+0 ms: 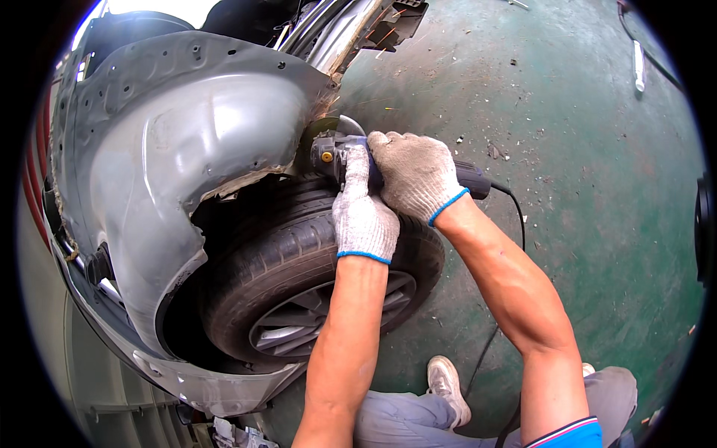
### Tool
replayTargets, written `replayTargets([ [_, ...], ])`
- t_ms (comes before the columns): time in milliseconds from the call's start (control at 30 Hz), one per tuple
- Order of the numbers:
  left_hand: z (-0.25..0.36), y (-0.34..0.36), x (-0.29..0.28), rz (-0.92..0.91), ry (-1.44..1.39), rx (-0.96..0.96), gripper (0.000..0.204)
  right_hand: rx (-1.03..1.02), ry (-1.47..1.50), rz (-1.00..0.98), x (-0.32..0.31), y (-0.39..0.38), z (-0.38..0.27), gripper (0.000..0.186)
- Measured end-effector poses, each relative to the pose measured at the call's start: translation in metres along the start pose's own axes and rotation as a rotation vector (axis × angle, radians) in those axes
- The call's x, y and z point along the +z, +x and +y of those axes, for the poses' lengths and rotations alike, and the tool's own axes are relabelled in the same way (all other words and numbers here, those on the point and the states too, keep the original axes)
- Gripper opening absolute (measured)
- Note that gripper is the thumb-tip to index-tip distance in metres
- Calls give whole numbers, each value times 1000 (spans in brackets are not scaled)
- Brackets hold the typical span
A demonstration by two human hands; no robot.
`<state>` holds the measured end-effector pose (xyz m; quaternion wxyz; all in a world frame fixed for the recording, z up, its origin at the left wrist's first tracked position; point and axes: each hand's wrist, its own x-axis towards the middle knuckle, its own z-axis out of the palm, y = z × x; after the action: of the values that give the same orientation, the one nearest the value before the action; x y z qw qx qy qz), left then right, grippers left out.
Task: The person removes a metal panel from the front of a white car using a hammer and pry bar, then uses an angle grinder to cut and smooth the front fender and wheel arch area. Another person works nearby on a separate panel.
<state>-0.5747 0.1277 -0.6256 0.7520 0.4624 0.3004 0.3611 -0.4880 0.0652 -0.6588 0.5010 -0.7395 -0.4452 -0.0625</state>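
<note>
Both my hands wear knitted work gloves with blue cuffs and grip one angle grinder. My left hand is closed at its head, the thumb lying along the tool. My right hand wraps round the body, and the dark rear end sticks out beyond it. The grinder's disc meets the ragged edge of a grey car body panel, where a few sparks show. Just below the tool is the car's wheel, its tyre under my left hand.
The panel's cut edge is jagged above the tyre. A black power cord trails from the grinder down over the green floor, which is strewn with debris. My shoe is beside the wheel. Torn metal juts out at the top.
</note>
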Motion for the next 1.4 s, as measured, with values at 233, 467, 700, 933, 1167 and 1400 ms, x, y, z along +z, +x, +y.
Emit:
replayTargets([
  [233,6,-6,7,13,-33,-72,45,35,2,-5,1,-3,1,29],
  [467,2,-3,2,-5,-34,-39,44,30,1,-8,2,-3,1,30],
  [700,-1,3,-4,-24,-3,-18,51,9,-11,-1,0,-2,-1,29],
  [933,1,-2,-1,-10,9,-24,52,26,-18,-15,-3,-2,-3,27],
  [1167,3,-4,2,-26,-34,-46,48,17,-28,-12,-4,-2,-3,26],
  [1400,3,-3,2,-16,-10,-48,51,2,-11,30,0,-3,-1,27],
])
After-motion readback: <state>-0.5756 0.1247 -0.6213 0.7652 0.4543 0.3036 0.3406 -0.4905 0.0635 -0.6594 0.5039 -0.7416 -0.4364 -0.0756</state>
